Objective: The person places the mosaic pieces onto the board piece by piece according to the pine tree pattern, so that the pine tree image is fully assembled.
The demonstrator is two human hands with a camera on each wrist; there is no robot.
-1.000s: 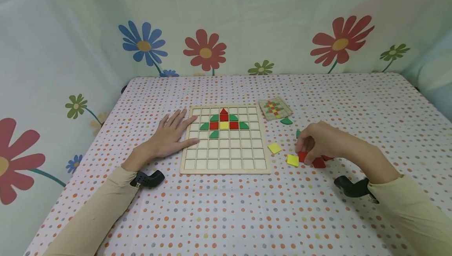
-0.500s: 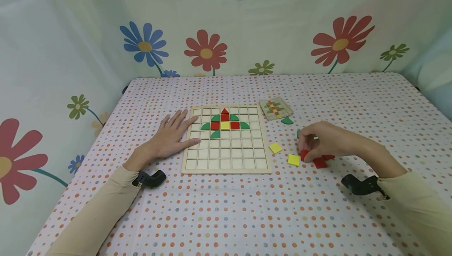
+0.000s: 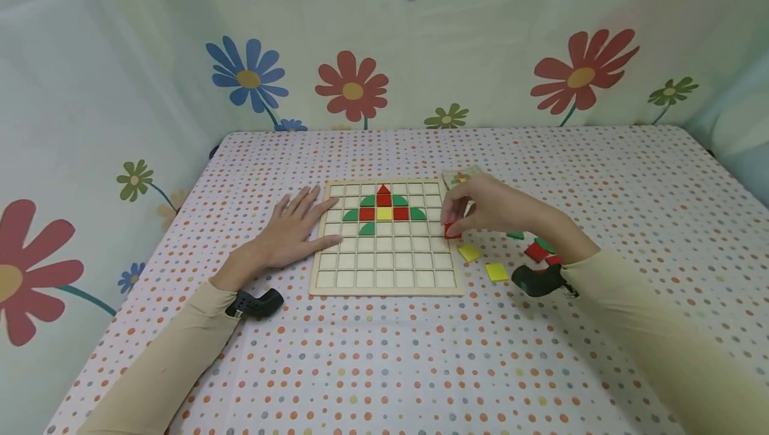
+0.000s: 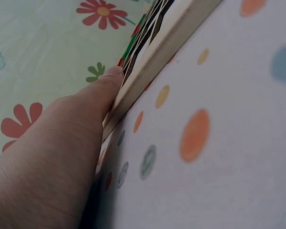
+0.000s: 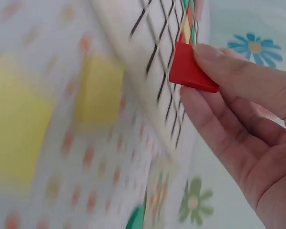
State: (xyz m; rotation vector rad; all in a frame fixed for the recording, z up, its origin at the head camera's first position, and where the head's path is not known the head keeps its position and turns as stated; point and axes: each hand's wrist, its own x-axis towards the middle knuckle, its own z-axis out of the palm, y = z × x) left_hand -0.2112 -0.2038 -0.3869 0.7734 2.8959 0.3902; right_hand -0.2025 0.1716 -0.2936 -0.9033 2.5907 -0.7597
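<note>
Pinching red tile (image 5: 193, 69) in right hand (image 3: 491, 203) at grid board (image 3: 383, 262) right edge; touching left edge with outspread left hand (image 3: 292, 235).

Small screened-off workspace, kind of building unclear: a desk (image 3: 384, 368) covered in polka dots, closed in at the back and both sides by pale, creased sheets (image 3: 480, 15) printed with red, blue and green flowers (image 3: 352, 91)
</note>
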